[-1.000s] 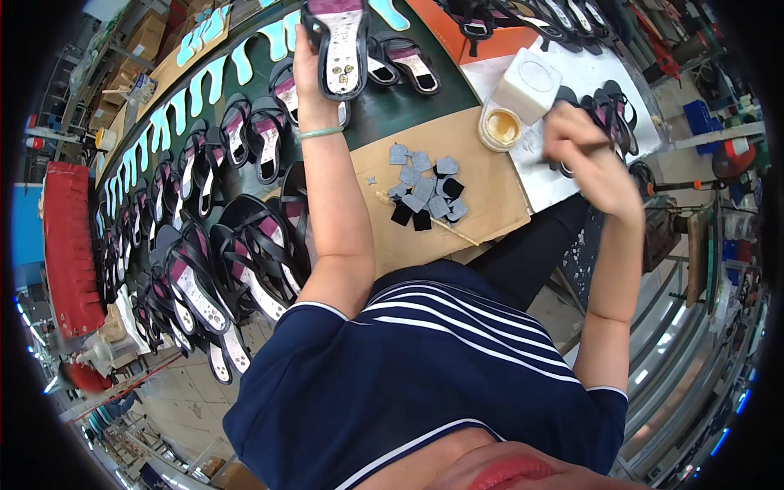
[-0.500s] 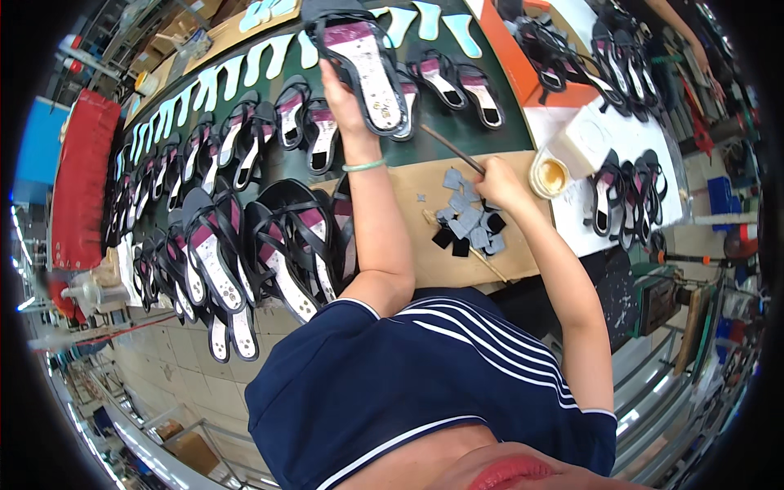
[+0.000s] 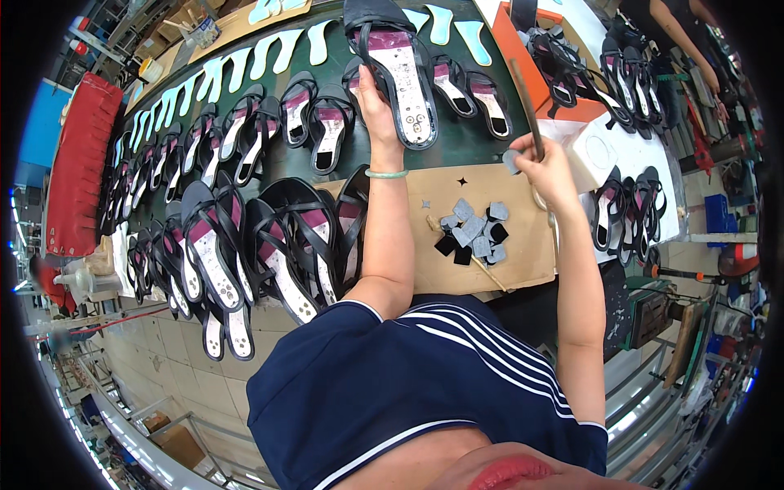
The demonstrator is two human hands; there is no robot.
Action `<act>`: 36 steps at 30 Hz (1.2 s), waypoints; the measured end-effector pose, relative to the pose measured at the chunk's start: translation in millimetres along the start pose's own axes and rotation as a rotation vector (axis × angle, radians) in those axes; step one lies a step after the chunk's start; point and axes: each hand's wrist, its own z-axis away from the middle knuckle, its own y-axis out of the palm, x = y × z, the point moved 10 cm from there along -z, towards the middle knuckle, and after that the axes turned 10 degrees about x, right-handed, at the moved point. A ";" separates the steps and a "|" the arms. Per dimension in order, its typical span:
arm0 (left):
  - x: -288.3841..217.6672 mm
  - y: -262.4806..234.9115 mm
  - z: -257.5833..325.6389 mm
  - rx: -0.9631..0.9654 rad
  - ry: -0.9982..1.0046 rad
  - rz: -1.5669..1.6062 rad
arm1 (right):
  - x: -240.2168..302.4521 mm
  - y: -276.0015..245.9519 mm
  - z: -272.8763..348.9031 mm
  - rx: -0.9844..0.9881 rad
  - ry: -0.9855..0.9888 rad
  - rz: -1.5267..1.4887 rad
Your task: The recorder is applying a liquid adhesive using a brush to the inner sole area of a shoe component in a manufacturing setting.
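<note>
My left hand point(image 3: 378, 114) holds up a black-strapped sandal point(image 3: 411, 94), its pale insole facing me, over the dark green table. My right hand point(image 3: 552, 178) is closed on a thin dark stick point(image 3: 527, 106) that points up and away. A small grey patch point(image 3: 512, 162) is pinched at its fingertips. Below and to the left, a pile of grey and black patches point(image 3: 469, 231) lies on a cardboard sheet point(image 3: 523, 257). Beside my right hand stands a white plastic container point(image 3: 593, 155). The open jar next to it is mostly hidden behind the hand.
Rows of sandals point(image 3: 331, 135) line the table, with pale insole shapes point(image 3: 260, 61) behind them. More sandals point(image 3: 282, 245) crowd the near left edge. An orange box point(image 3: 523, 73) holding sandals stands at the far right. Another person's arm point(image 3: 682, 37) shows at the upper right.
My right hand has moved right from beside the patches toward the jar, and the stick has swung more upright. A grey patch now shows in its fingers. The held sandal has shifted slightly right.
</note>
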 end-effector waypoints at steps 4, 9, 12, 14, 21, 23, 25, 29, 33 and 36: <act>18.7 25.4 2.8 -0.004 -0.090 0.047 | 34.1 18.7 27.9 0.214 0.087 -0.171; 56.1 48.9 13.4 0.102 -0.244 0.278 | 35.1 8.4 34.7 0.175 0.101 -0.202; 74.1 73.2 28.0 0.207 -0.367 0.442 | 21.3 -12.7 25.4 0.000 0.017 -0.345; 92.6 95.2 43.4 0.315 -0.502 0.517 | 12.9 -16.9 22.6 -0.047 0.046 -0.327; 122.4 127.8 80.0 0.314 -0.625 0.527 | 3.4 -26.7 31.3 -0.143 0.073 -0.347; 130.8 122.1 81.1 0.226 -0.617 0.479 | -3.0 -29.7 34.4 -0.160 0.064 -0.401; 133.5 126.3 85.5 0.284 -0.648 0.462 | -5.8 -32.5 37.8 -0.152 0.080 -0.389; 141.8 120.3 94.8 0.323 -0.741 0.355 | -10.5 -65.2 51.9 -0.341 0.090 -0.381; 133.9 131.6 98.3 0.378 -0.822 0.351 | 29.5 -73.8 65.0 -0.122 0.007 -0.357; 143.9 118.3 93.3 0.166 -0.779 0.314 | 51.5 -27.2 68.2 0.126 0.002 -0.257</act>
